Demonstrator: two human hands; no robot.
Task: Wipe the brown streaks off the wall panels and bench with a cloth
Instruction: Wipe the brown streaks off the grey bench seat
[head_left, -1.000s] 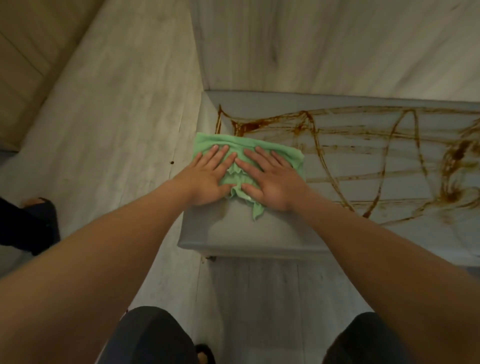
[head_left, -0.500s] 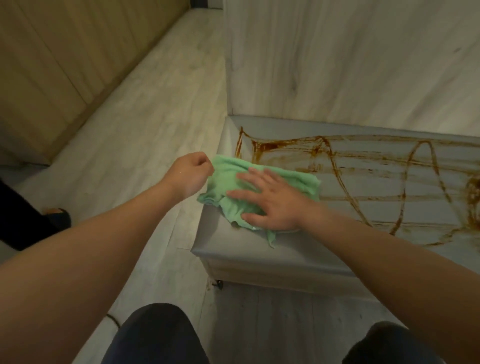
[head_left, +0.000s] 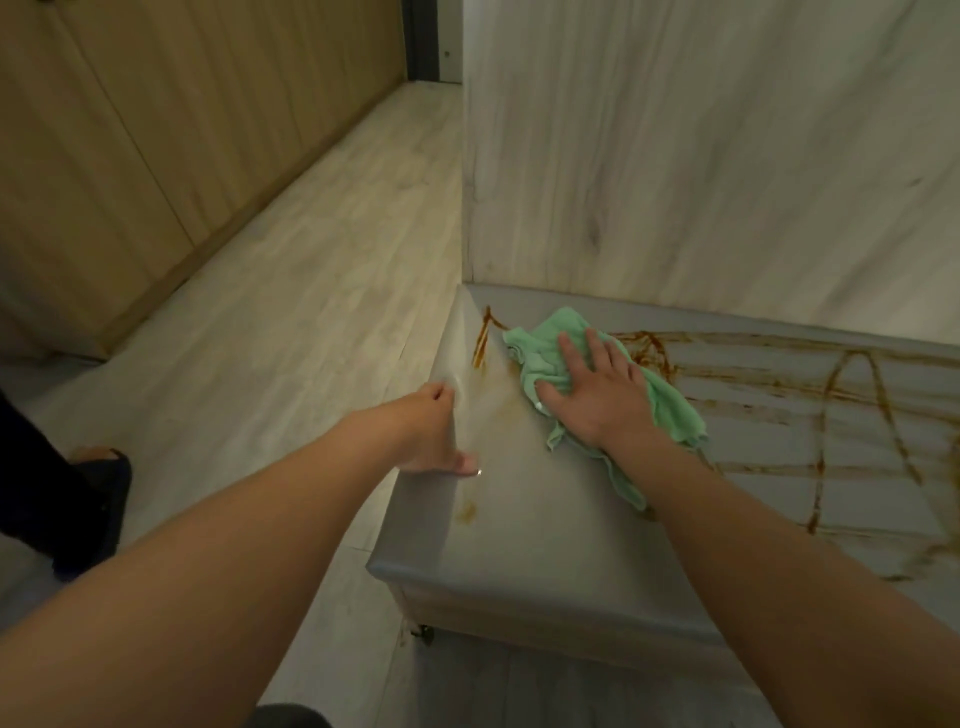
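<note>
A grey padded bench (head_left: 519, 551) stands against a pale wood-grain wall panel (head_left: 701, 156). Brown streaks (head_left: 831, 400) loop across the seat to the right, and a short one (head_left: 480, 338) runs near the back left corner. A small brown smear (head_left: 466, 512) sits near the left edge. My right hand (head_left: 597, 400) presses flat, fingers spread, on a crumpled green cloth (head_left: 672, 415) at the back left of the seat. My left hand (head_left: 431, 431) grips the bench's left edge, thumb on top and fingers curled over the side. No streaks show on the visible wall panel.
Light wood cabinet fronts (head_left: 130, 156) line the far left across a strip of pale plank floor (head_left: 291, 312). Another person's foot in a dark sandal (head_left: 98, 467) stands at the left. A dark doorway (head_left: 426, 41) is at the top.
My left hand let go of the cloth and moved down to the bench's left edge. My right hand slid the cloth toward the back of the seat. The view tilted up.
</note>
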